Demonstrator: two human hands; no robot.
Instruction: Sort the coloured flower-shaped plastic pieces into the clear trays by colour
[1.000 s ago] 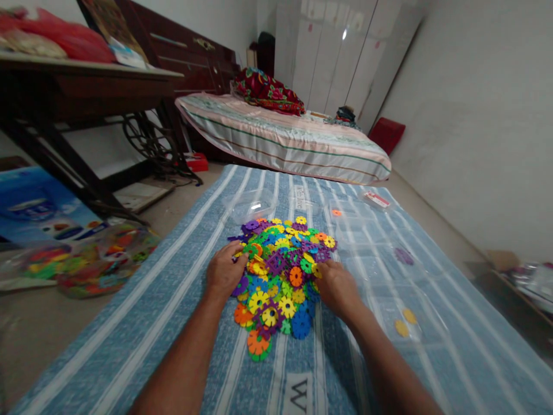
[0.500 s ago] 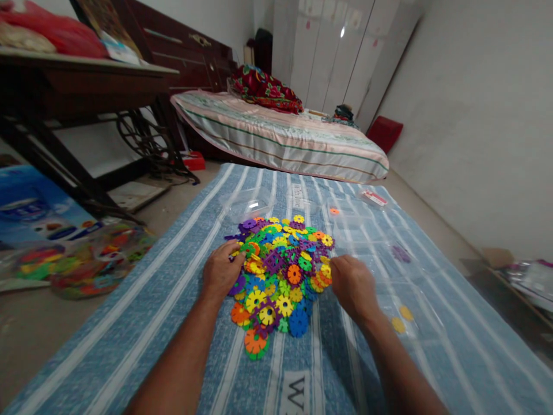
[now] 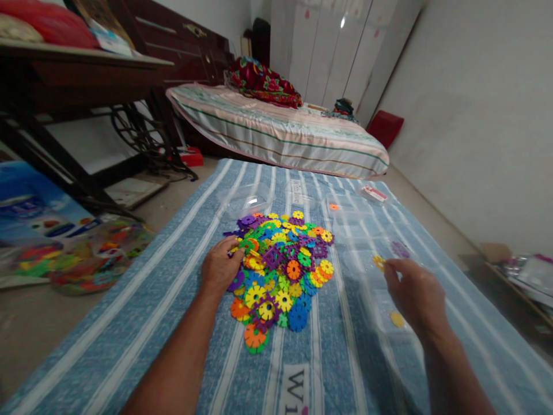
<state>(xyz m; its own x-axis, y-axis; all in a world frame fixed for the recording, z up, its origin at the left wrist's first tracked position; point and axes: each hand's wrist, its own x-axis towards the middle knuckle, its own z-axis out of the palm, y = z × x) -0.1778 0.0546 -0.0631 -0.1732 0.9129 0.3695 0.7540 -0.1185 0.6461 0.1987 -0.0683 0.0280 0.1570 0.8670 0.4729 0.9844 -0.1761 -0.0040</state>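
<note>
A heap of plastic gear-shaped building discs (image 3: 276,265) in several colours, with purple square pieces among them, lies on the blue striped cloth. My left hand (image 3: 221,266) rests against the heap's left edge, fingers bent and a little apart, touching pieces there. Over to the right, my right hand (image 3: 417,294) pinches a yellow gear-shaped disc (image 3: 379,263) between thumb and fingers, above a clear plastic tray (image 3: 365,288). Another yellow disc (image 3: 396,319) lies in a near compartment, partly beside my wrist. A purple piece (image 3: 400,249) and an orange piece (image 3: 334,207) lie in other compartments.
Clear plastic containers (image 3: 244,200) stand behind the heap. A small red-and-white box (image 3: 374,193) is at the far right. Beyond the cloth stands a bed (image 3: 276,138). On the left are a sewing-machine table (image 3: 86,63) and a bag of colourful pieces (image 3: 101,256).
My right hand has moved from the heap's right edge rightward over the tray, carrying a yellow disc. My left hand has stayed at the heap's left edge.
</note>
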